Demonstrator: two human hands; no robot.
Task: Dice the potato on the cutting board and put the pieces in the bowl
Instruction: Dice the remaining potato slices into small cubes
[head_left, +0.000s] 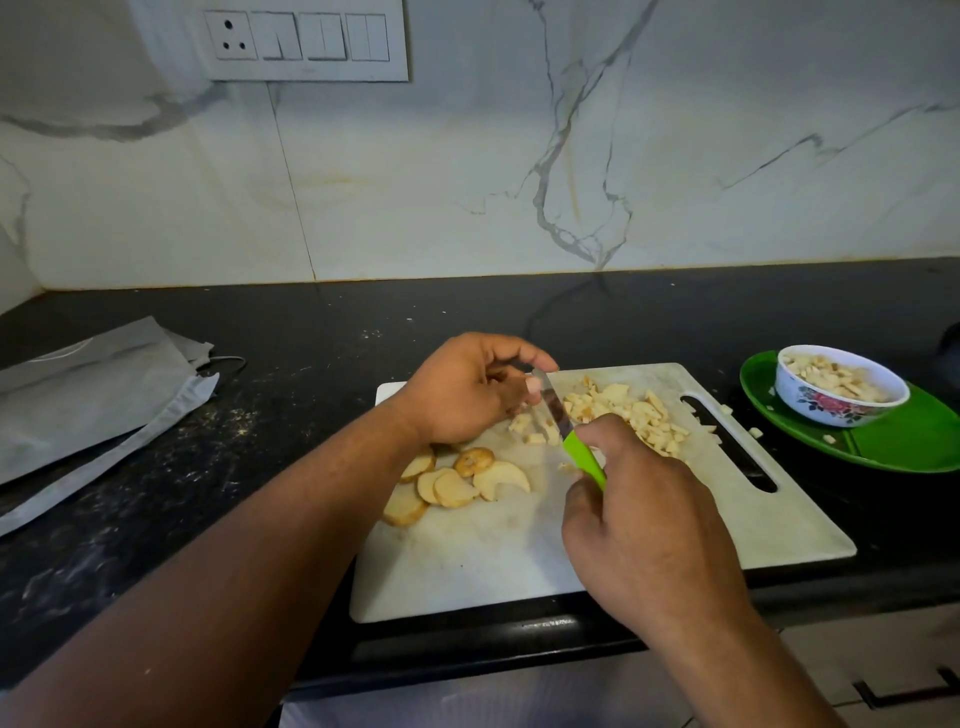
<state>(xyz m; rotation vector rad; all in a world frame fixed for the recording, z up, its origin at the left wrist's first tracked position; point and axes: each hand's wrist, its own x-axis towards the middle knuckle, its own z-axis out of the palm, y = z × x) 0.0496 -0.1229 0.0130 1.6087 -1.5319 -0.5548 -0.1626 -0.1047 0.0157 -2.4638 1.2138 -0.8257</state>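
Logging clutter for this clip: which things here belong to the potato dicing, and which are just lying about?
In use: cutting board, green-handled knife in the right hand, left hand at the blade, potato slices, diced pieces, floral bowl.

Lying about: grey cloth, green plate under the bowl, wall switch panel.

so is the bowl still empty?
No, the floral bowl on the green plate already holds diced potato pieces.
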